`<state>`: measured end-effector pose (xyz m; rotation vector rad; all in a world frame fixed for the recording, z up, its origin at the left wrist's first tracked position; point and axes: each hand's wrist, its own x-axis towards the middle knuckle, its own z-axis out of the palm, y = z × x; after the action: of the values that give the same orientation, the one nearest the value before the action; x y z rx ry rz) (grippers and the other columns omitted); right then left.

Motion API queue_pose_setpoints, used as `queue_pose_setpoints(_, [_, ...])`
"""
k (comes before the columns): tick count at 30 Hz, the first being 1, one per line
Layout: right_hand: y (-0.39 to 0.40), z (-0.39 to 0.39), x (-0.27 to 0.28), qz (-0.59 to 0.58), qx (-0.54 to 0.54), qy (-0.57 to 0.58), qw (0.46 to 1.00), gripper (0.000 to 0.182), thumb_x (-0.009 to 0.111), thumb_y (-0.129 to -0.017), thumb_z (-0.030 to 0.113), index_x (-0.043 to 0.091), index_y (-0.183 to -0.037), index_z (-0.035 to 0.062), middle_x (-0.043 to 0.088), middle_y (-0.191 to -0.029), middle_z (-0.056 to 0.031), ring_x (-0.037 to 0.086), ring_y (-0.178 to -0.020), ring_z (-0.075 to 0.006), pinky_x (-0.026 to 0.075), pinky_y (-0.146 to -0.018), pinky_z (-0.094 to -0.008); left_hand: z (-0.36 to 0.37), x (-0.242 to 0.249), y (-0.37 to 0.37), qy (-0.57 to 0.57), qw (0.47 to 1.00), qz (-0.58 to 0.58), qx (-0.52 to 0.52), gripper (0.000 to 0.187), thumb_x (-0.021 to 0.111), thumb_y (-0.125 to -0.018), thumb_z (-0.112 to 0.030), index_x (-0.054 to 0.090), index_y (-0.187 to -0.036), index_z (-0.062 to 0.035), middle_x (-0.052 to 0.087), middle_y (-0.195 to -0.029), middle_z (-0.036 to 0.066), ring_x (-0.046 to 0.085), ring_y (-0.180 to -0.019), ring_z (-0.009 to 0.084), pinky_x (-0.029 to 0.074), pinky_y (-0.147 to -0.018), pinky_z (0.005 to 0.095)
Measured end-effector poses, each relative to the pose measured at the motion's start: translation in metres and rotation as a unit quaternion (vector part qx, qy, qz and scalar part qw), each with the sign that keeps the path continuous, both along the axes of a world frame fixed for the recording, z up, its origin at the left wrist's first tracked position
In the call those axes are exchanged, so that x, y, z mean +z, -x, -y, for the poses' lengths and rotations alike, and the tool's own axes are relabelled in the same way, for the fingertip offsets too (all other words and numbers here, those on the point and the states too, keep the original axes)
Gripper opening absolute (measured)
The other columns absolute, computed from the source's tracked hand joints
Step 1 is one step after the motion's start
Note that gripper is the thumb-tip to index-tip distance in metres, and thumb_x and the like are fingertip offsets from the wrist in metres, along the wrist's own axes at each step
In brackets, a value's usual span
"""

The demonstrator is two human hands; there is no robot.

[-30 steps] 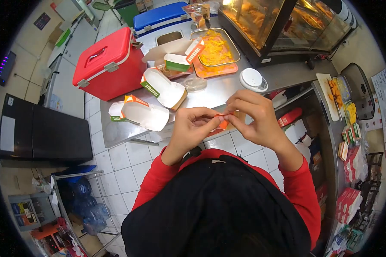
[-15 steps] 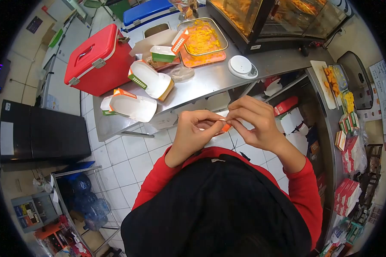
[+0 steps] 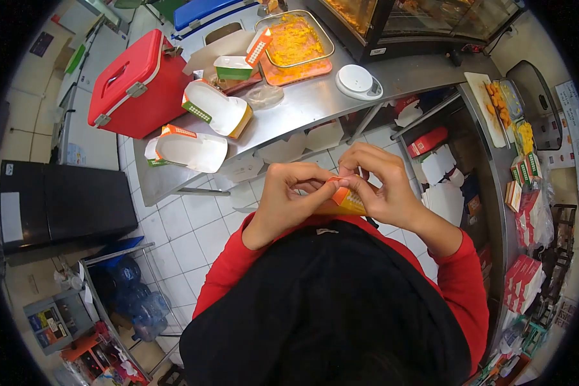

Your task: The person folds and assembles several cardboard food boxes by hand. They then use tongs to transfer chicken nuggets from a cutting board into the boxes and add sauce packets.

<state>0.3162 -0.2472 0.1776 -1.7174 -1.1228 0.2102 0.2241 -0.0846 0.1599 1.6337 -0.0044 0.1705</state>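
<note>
Inspected first, as largest: steel bench, running across the upper view beyond the torso. Found at its far right: glass-fronted display cabinet. Found toward its left end: red cooler, lid closed. Noted both red sleeves bent at the elbow, elbows set out to either side, forearms angled inward and forward to meet before the chest. Recorded on the bench, by size: rectangular tray smeared with yellow food, overlapping an orange tray; two open white-lined cartons near the front edge, beside the cooler; white scale to the right of the trays; clear plastic bag just beside the upper carton.

Observed left hand coming in from the left, back of the hand partly up, wrist nearly straight. Observed right hand coming in from the right, arched higher, knuckles raised. Located between both, in front of the torso and clear of the bench: orange-and-yellow carton, orange edge at the fingertips, yellow panel showing below the right hand. Found fingers of both hands curled, thumbs and index fingers closed in a pinch on that orange edge, nearly touching each other. Cannot tell the carton's full shape, being partly covered by the right hand
</note>
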Motion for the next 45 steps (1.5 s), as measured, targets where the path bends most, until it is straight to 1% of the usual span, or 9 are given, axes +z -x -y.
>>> queue_pose_setpoints(10, [-0.002,-0.001,-0.004,-0.050,-0.010,0.018,0.999,0.010,0.062,-0.071,-0.002,0.055,-0.078,0.0001,0.056,-0.075,-0.0090,0.056,-0.066,-0.0240,0.042,-0.055,-0.0306,0.001,0.003,-0.002,-0.022,0.999,-0.009,0.032,0.008,0.066,-0.076,-0.003,0.069,-0.081,0.0032,0.067,-0.072,0.007,0.063,-0.062,0.0087,0.050,-0.058,0.0198])
queue_pose_setpoints(22, [-0.013,-0.029,-0.002,0.204,0.006,0.003,0.979,0.016,0.066,-0.070,0.005,0.057,-0.083,0.0042,0.055,-0.080,-0.0068,0.055,-0.076,-0.0263,0.041,-0.065,-0.0341,-0.012,-0.006,0.000,-0.185,0.963,0.118,0.155,0.004,0.067,-0.071,0.002,0.064,-0.074,0.0028,0.065,-0.071,0.009,0.064,-0.060,0.0121,0.053,-0.058,0.0222])
queue_pose_setpoints(25, [-0.007,-0.052,-0.001,0.241,-0.122,-0.076,0.960,0.025,0.069,-0.071,0.009,0.058,-0.093,0.0053,0.056,-0.082,-0.0074,0.055,-0.076,-0.0256,0.042,-0.067,-0.0341,-0.026,-0.012,-0.004,-0.095,0.952,0.119,0.265,0.003,0.066,-0.074,0.003,0.064,-0.077,0.0032,0.066,-0.075,0.008,0.063,-0.063,0.0109,0.054,-0.059,0.0231])
queue_pose_setpoints(28, [0.002,-0.065,-0.022,0.168,-0.096,-0.124,0.973,0.038,0.073,-0.070,0.014,0.056,-0.104,0.0061,0.056,-0.085,-0.0090,0.056,-0.076,-0.0240,0.043,-0.066,-0.0317,-0.051,-0.024,-0.013,0.174,0.924,0.068,0.334,0.007,0.064,-0.082,-0.001,0.063,-0.084,0.0058,0.066,-0.081,0.009,0.063,-0.069,0.0113,0.055,-0.064,0.0245])
queue_pose_setpoints(29, [0.007,-0.068,-0.029,0.119,-0.049,-0.022,0.991,0.044,0.075,-0.069,0.017,0.054,-0.106,0.0065,0.056,-0.090,-0.0106,0.059,-0.077,-0.0253,0.046,-0.063,-0.0318,-0.057,-0.030,-0.017,0.212,0.912,0.084,0.340,0.008,0.063,-0.082,-0.001,0.062,-0.086,0.0056,0.065,-0.082,0.009,0.063,-0.071,0.0119,0.055,-0.064,0.0245])
queue_pose_setpoints(34, [0.004,-0.121,-0.048,0.115,-0.114,-0.068,0.984,0.050,0.078,-0.066,0.017,0.054,-0.107,0.0045,0.057,-0.092,-0.0088,0.058,-0.074,-0.0216,0.047,-0.058,-0.0294,-0.065,-0.036,-0.029,0.394,0.856,0.124,0.311,0.011,0.058,-0.086,-0.003,0.057,-0.096,0.0030,0.063,-0.090,0.008,0.062,-0.082,0.0141,0.054,-0.064,0.0242])
queue_pose_setpoints(36, [0.001,-0.131,-0.047,0.107,-0.163,-0.070,0.978,0.047,0.076,-0.067,0.020,0.055,-0.106,0.0058,0.056,-0.094,-0.0105,0.061,-0.082,-0.0283,0.051,-0.066,-0.0352,-0.074,-0.033,-0.032,0.398,0.869,0.097,0.277,0.012,0.053,-0.089,-0.005,0.054,-0.100,0.0003,0.061,-0.094,0.008,0.061,-0.089,0.0150,0.054,-0.062,0.0248])
queue_pose_setpoints(39, [-0.007,-0.134,-0.046,0.166,-0.136,-0.065,0.975,0.051,0.080,-0.064,0.014,0.058,-0.109,0.0035,0.057,-0.098,-0.0091,0.062,-0.079,-0.0209,0.050,-0.061,-0.0279,-0.084,-0.033,-0.038,0.385,0.882,0.081,0.259,0.011,0.052,-0.090,-0.006,0.054,-0.099,-0.0009,0.061,-0.095,0.009,0.061,-0.089,0.0151,0.055,-0.063,0.0248])
queue_pose_setpoints(45, [-0.024,-0.135,-0.062,0.214,-0.197,-0.166,0.942,0.031,0.073,-0.069,0.001,0.065,-0.100,0.0005,0.062,-0.091,-0.0120,0.063,-0.077,-0.0218,0.051,-0.066,-0.0268,-0.088,-0.043,-0.048,0.329,0.907,0.077,0.253,0.007,0.058,-0.086,-0.003,0.058,-0.091,0.0017,0.061,-0.095,0.009,0.062,-0.084,0.0142,0.053,-0.066,0.0230])
